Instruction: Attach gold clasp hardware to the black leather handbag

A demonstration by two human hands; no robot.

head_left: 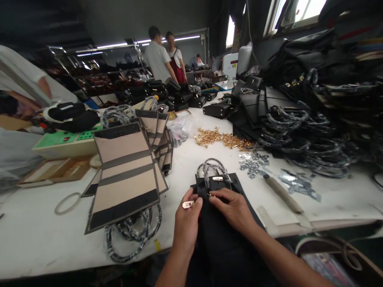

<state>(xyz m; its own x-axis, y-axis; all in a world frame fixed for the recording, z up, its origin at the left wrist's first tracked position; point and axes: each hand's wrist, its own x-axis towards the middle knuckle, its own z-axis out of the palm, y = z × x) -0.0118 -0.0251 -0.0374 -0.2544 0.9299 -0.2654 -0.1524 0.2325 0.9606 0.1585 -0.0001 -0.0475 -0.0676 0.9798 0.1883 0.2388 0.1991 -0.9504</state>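
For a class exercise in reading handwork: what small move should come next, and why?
Probably the right hand should press the small gold piece into the black panel: its fingers pinch it there, while the left hand holds a slotted gold plate beside the panel.

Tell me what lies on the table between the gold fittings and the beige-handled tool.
In the head view, a scatter of small silvery-grey plates lies between the gold fittings and the beige-handled tool.
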